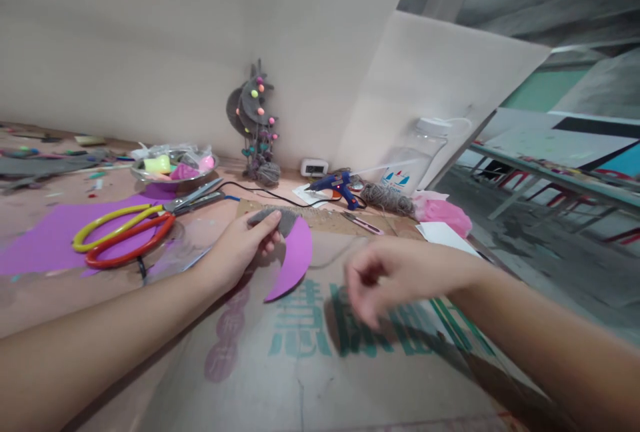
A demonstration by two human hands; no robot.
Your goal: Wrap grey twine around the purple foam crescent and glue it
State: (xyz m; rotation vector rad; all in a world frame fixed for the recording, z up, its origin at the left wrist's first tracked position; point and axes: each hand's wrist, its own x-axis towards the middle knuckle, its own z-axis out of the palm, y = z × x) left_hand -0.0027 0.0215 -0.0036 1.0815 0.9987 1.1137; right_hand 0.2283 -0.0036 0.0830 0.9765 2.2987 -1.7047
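My left hand (245, 245) pinches a purple crescent-shaped piece of foam or card (296, 262) by its upper end. Grey yarn (286, 221) is wound in a band round that end, and the lower tip is bare. To the right, my right hand (377, 279) hovers above the cardboard, blurred by motion, with its fingers curled in. A thin grey strand runs from near the crescent toward the right hand, which seems closed on it; the fingertips are smeared.
Printed cardboard (260, 365) covers the table. Scissors (130, 232) lie on purple sheets (45, 232) at left. Behind are a bowl (175, 181), a decorated grey crescent ornament (257, 112), a timer (314, 167), a glue gun (337, 185), a yarn skein (387, 199), snips (363, 223) and a bottle (417, 152).
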